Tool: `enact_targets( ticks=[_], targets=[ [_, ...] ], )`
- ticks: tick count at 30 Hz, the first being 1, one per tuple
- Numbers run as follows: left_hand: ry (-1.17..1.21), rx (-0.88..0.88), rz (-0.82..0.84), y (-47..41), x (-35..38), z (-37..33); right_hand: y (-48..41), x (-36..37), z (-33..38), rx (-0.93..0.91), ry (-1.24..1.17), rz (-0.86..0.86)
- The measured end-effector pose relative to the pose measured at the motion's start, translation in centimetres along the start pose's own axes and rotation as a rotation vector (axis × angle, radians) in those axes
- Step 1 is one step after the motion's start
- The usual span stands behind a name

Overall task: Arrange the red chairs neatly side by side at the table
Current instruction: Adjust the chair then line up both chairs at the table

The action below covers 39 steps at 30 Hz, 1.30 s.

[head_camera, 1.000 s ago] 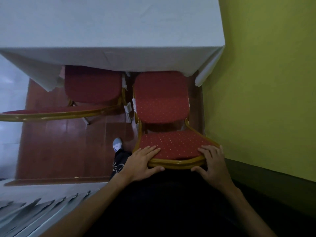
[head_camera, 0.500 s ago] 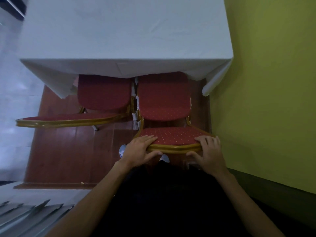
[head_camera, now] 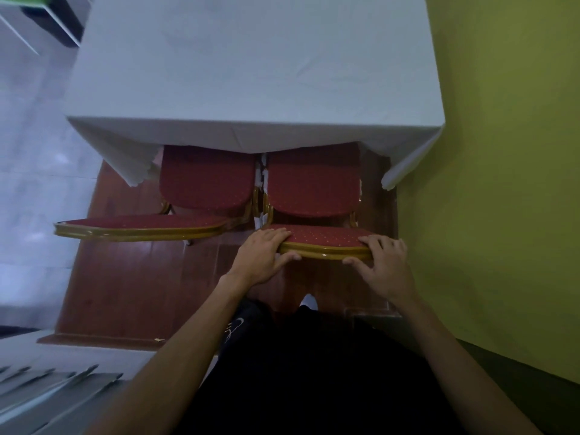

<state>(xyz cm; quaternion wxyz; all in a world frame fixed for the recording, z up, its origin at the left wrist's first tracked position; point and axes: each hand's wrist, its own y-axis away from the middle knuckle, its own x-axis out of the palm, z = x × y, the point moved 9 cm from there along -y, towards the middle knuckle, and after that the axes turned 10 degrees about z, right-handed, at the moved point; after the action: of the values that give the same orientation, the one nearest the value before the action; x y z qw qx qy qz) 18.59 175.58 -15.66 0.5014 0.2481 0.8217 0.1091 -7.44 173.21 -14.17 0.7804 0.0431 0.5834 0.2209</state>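
Squarely, both red chairs [head_camera: 314,180] face the table [head_camera: 251,73].

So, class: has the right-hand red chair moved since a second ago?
Yes. The right-hand chair has slid forward under the table: more of its seat is now covered by the tablecloth edge.

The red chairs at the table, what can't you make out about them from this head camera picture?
- Front of both seats: hidden under the white tablecloth in the head view.
- Legs of the right chair: almost wholly covered by its own seat and backrest.
- Backrest top corners of that chair: covered by the left hand and right hand.
- Gap between it and the left chair: too dark to tell whether the frames touch.
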Motion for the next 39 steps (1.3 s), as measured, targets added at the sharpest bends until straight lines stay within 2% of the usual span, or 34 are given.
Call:
enact_targets(
  ticks=[11, 15, 19, 22, 24, 27, 30, 35, 39],
  targets=[
    [0.005, -0.030, 0.058, -0.7, -1.5, 0.7, -1.5, -0.7, 0.4, 0.030, -0.029, 0.061],
    [0.032, -0.024, 0.102, -0.8, -1.8, 0.6, -1.8, -0.8, 1.1, 0.042, -0.020, 0.173],
    [0.161, -0.021, 0.081, -0.1, -3.3, 2.5, -2.9, -0.5, 6.0, -0.074, -0.018, 0.234],
    [0.147, -0.017, 0.017, 1.8, -6.1, 5.5, -3.7, -0.6, 10.7, -0.129, 0.031, 0.211],
    [0.108, -0.024, 0.015, 3.3, -8.2, 8.0, -4.4, -0.2, 13.3, -0.137, 0.035, 0.256],
    [-0.043, -0.110, 0.146, 5.2, -9.5, 13.0, -5.4, 1.0, 16.2, -0.125, 0.096, 0.339],
    [-0.199, -0.239, 0.343, 7.2, -9.6, 18.1, -6.1, 1.8, 18.4, -0.112, 0.232, 0.332],
    [-0.265, -0.244, 0.446, 8.7, -10.6, 21.1, -6.1, 3.4, 18.8, -0.145, 0.405, 0.387],
    [-0.280, -0.219, 0.490, 8.8, -10.2, 22.3, -6.0, 4.0, 18.8, -0.091, 0.478, 0.400]
  ],
)
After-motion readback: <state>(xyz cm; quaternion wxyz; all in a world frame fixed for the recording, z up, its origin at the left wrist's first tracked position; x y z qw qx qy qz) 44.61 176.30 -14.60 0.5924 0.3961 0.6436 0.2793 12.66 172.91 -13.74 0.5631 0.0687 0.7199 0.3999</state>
